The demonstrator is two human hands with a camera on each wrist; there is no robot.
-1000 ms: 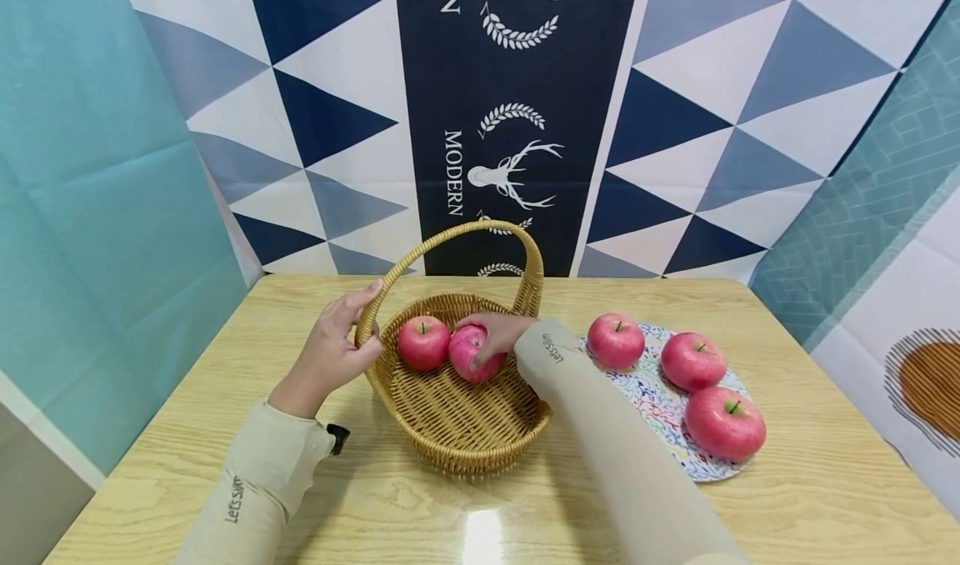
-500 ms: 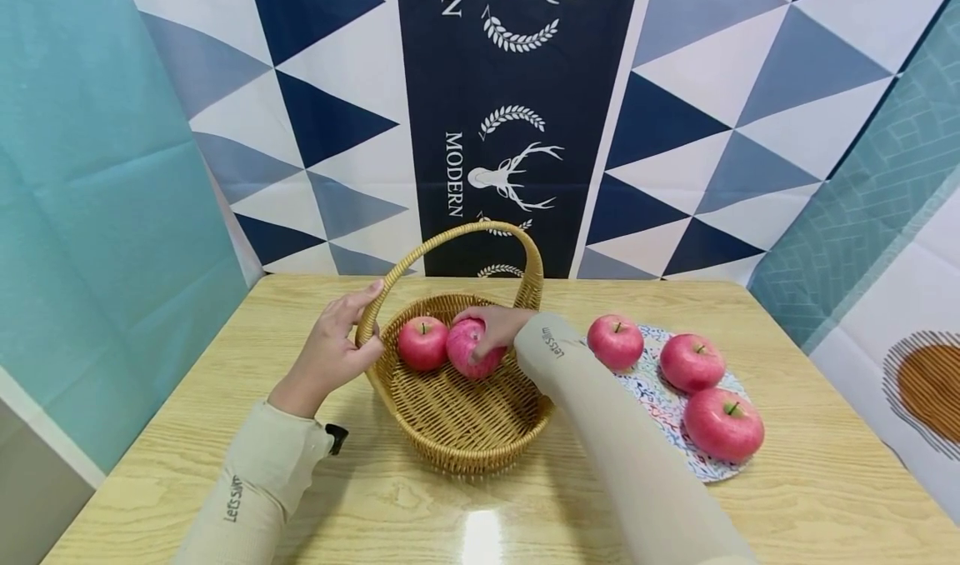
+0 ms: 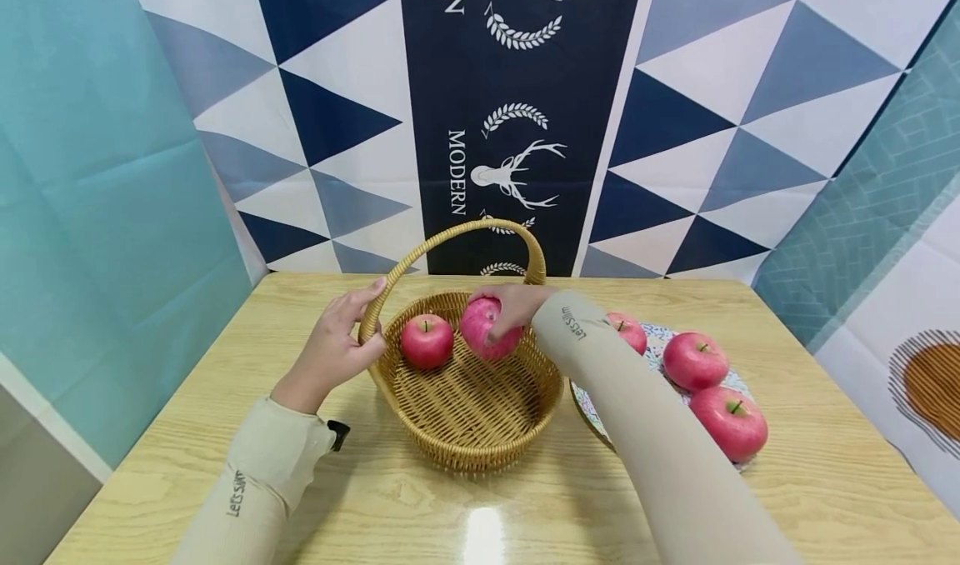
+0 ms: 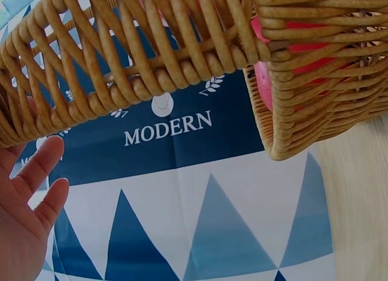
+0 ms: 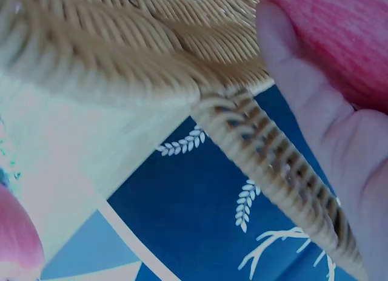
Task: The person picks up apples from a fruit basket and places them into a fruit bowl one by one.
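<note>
A wicker basket [image 3: 480, 457] stands on the table, its handle [image 3: 450, 236] arching above it. The left hand [image 3: 330, 348] grips the handle's left side between thumb and fingers; the left wrist view shows some of this hand [image 4: 30, 214] beside the handle. Over the back right of the basket the right hand [image 3: 513, 305] holds a pink-red apple [image 3: 483, 327] from above, fingers curled round it. In the right wrist view that apple [image 5: 345, 38] lies against the right hand [image 5: 321, 117]. Another red apple [image 3: 427, 341] sits in the basket at the back left.
Right of the basket lies a patterned round plate [image 3: 592, 415] bearing several apples, among them one at the right [image 3: 695, 361] and one at the front [image 3: 731, 423]. The right forearm crosses over the plate's left part. A patterned cloth [image 3: 525, 90] hangs behind the table [image 3: 397, 515].
The right hand has moved up, slightly right and back with its apple, which has come apart from the other apple. The left hand keeps its grip on the handle.
</note>
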